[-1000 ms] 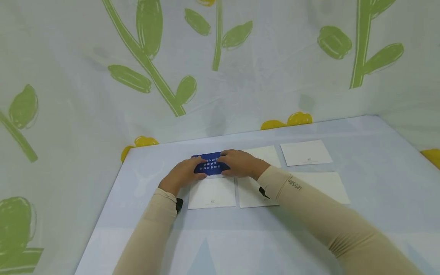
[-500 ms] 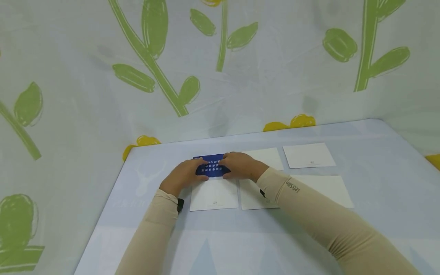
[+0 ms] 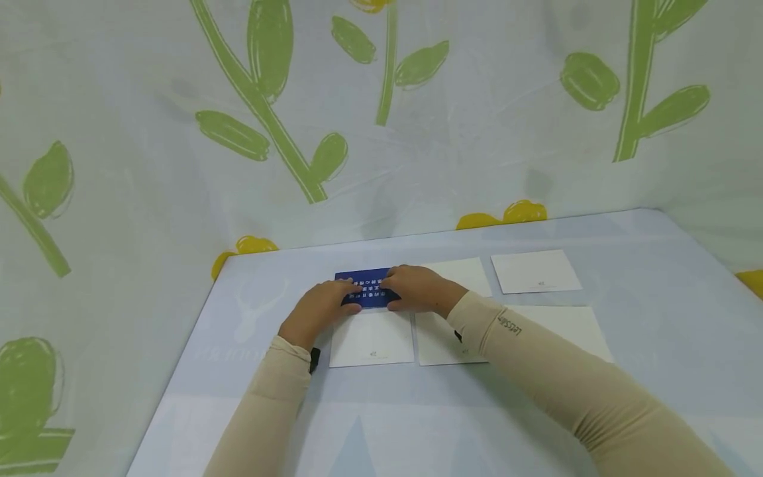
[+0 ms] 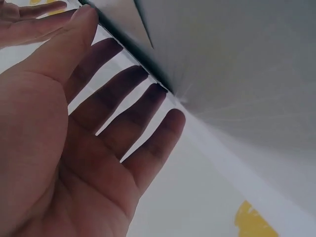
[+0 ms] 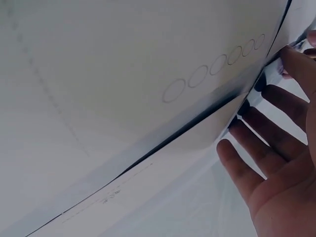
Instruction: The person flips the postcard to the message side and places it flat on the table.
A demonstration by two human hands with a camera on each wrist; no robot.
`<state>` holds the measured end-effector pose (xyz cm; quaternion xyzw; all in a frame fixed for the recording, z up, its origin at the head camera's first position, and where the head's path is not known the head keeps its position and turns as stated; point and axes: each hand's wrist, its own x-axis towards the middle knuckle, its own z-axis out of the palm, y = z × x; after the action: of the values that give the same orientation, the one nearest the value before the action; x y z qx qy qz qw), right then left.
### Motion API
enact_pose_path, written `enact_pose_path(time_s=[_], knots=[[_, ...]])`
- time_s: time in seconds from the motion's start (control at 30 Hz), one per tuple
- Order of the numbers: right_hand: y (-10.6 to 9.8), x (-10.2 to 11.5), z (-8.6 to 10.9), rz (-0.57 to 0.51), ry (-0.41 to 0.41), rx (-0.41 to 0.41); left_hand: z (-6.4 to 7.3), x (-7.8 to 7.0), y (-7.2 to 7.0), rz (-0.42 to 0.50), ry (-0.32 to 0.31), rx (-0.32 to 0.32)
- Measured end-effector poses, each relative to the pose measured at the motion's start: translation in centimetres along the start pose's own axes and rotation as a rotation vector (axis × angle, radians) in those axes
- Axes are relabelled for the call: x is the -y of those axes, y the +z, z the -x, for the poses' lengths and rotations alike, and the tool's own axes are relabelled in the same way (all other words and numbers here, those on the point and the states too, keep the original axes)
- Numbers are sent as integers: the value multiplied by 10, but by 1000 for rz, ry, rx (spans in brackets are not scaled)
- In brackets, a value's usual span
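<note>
A dark blue card (image 3: pixel 371 296) printed with white characters lies at the back left of a group of white cards. My left hand (image 3: pixel 318 310) covers its left end, with thumb and fingers spread over it. From the other side, my right hand (image 3: pixel 419 289) rests on its right end in the same way. The left wrist view shows extended left fingers (image 4: pixel 128 94) with their tips against a thin dark edge. In the right wrist view, the right fingers (image 5: pixel 269 148) are also straight, their tips at a dark edge. Both hands partly hide the blue card.
A white card (image 3: pixel 371 341) sits just in front of the blue one. More white cards lie to the right, including a smaller card (image 3: pixel 535 271) set apart at the back. The pale tabletop (image 3: pixel 238 411) meets a curtain (image 3: pixel 417 179) printed with green leaves.
The head view has shifted slightly. My left hand has edged right, covering a little more of the blue card's print, while my right hand keeps nearly the same place on it.
</note>
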<state>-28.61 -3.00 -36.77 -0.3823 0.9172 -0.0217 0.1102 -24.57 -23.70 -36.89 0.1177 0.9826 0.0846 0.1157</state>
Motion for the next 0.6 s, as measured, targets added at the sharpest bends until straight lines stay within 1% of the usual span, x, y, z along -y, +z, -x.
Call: enact_pose_path(time_s=[0.13, 0.3, 0.5, 0.6], knots=[[-1, -1, 4, -8, -16, -1, 4, 1, 2, 6, 19, -3], [-4, -4, 7, -78, -41, -4, 6, 4, 1, 34, 40, -8], [-3, -8, 4, -132, -39, 1, 6, 8, -2, 89, 39, 4], [-4, -9, 2, -150, -37, -5, 4, 11, -4, 106, 46, -25]])
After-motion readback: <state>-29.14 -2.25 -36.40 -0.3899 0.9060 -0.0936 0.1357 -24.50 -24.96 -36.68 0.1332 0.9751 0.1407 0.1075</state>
